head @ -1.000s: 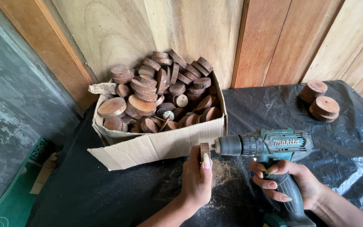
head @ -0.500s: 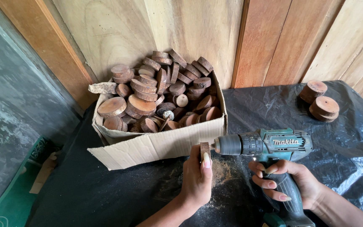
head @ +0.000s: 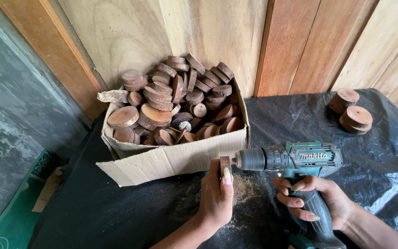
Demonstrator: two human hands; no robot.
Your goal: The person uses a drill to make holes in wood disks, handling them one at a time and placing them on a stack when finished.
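Wood-plank walls behind; black plastic sheet (head: 116,216) covers the work surface. Left hand (head: 215,198) pinches a small round brown wooden slice (head: 225,162) upright on edge — thumb against its near face. Right hand (head: 316,200), fingers wrapped around the grip, holds a teal cordless drill (head: 295,159), chuck tip at the slice. Beyond the fingertips: cardboard box of round wooden slices (head: 176,159); sawdust (head: 242,189) between the hands.

The drill (head: 295,159) base is cut off at 6 o'clock; the left hand (head: 216,196) hides most of the wood disc (head: 225,163).
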